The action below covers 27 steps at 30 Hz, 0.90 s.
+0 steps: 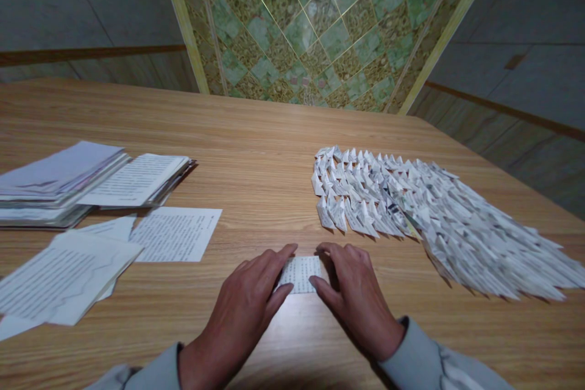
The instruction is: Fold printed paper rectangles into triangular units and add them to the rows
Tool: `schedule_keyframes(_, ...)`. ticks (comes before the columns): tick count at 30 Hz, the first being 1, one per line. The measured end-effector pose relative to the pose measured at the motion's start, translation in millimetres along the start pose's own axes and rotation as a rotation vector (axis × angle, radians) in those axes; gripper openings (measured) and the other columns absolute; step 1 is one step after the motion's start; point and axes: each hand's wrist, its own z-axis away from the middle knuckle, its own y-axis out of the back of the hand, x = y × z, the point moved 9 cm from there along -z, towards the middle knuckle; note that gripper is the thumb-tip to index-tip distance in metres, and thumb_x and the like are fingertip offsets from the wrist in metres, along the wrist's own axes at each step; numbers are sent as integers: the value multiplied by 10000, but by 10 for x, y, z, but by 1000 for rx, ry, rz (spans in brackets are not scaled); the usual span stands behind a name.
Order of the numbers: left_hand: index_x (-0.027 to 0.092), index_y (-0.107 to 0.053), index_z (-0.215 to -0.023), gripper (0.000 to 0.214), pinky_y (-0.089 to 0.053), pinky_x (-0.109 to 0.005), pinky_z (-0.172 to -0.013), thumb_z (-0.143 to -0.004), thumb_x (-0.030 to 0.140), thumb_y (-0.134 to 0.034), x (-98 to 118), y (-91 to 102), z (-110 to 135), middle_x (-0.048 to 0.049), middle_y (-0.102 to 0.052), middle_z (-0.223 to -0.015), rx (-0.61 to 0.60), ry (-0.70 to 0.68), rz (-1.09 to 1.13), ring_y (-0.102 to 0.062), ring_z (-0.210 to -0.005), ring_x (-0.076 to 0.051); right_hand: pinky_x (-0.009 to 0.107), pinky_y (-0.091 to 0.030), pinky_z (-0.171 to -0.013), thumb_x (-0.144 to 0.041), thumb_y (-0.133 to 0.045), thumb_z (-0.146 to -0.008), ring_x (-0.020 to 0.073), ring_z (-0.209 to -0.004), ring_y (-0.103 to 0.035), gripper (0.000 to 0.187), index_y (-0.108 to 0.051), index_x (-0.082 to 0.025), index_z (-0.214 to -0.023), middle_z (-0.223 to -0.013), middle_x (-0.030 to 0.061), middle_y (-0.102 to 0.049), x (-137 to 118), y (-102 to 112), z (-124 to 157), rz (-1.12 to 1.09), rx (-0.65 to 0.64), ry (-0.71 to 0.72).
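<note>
A small printed sheet of paper (pixel 301 274), roughly rectangular, is between my two hands in front of me. My left hand (pixel 256 292) has it at the left side, thumb at the near corner and fingers curled along the far corner. On the opposite side, my right hand (pixel 354 292) has its thumb on the near right corner, with its bent fingers by the far edge. Parts of the paper's side edges are hidden behind the fingers. Rows of folded, pointed paper pieces (pixel 361 189) stand to the right, beyond my right hand.
Loose printed sheets (pixel 68 274) overlap at the left, beside a single printed page (pixel 178 234). Behind them are a stack of papers (pixel 59 173) and a smaller printed pile (pixel 137 180). All rest on the wooden table (pixel 256 152). A tiled wall panel (pixel 301 24) rises past its far edge.
</note>
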Motion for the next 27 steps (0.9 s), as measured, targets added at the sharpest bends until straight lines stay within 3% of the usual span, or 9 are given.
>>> schedule_keyframes(5,249,-479,-1370,491,-567,-378,-764,-901,163,-594,49,13,-45,-78,-688,-1111,-30,-21,-17,-672,-899,-248,424,-368,-890,-151,-738,-827,264,-945,-569,420,-552,-223,-1197,-1037,48,-679,-13,-24,-4,-3,-52,6)
schedule_keyframes(9,266,-655,-1129,268,-549,-389,-747,-887,152,-638,136,25,-64,-97,-641,-1154,-5,-110,-86,-633,-948,-271,445,-367,-919,-158,-705,-858,272,-964,-565,410,-549,-219,-1232,-1043,57,-669,-37,-55,10,42,-110,4)
schedule_keyframes(12,258,-684,-1028,145,-522,-392,-750,-912,184,-637,158,20,-48,-112,-599,-1222,32,-146,-139,-598,-989,-278,451,-364,-933,-136,-695,-858,271,-969,-555,417,-544,-205,-1241,-1050,64,-664,-41,-34,17,47,-95,11)
schedule_keyframes(16,261,-666,-1052,144,-460,-348,-703,-919,205,-654,211,-23,-34,-52,-641,-1025,-20,-199,-134,-575,-885,-232,401,-385,-870,-129,-725,-833,255,-963,-533,374,-586,-208,-1172,-1040,58,-649,-79,19,2,25,-60,67)
schedule_keyframes(19,270,-656,-1081,194,-415,-344,-676,-895,237,-697,274,-13,-41,-23,-651,-930,-45,-262,-135,-562,-837,-228,408,-345,-940,-132,-705,-860,224,-965,-529,190,-644,-236,-1007,-1020,21,-662,-214,61,-1,29,-51,208)
schedule_keyframes(22,269,-655,-1090,206,-401,-355,-689,-890,256,-702,271,20,-68,-23,-667,-947,-48,-266,-155,-560,-850,-233,437,-276,-1027,-155,-712,-864,205,-942,-536,115,-656,-246,-906,-923,-14,-672,-264,77,1,65,-67,252)
schedule_keyframes(27,212,-655,-1097,159,-416,-392,-773,-945,247,-622,389,74,-30,-50,-694,-1055,-12,-347,-173,-569,-896,-241,452,-261,-1066,-198,-728,-849,213,-942,-531,104,-662,-247,-913,-889,-3,-639,-220,33,6,126,-122,205)
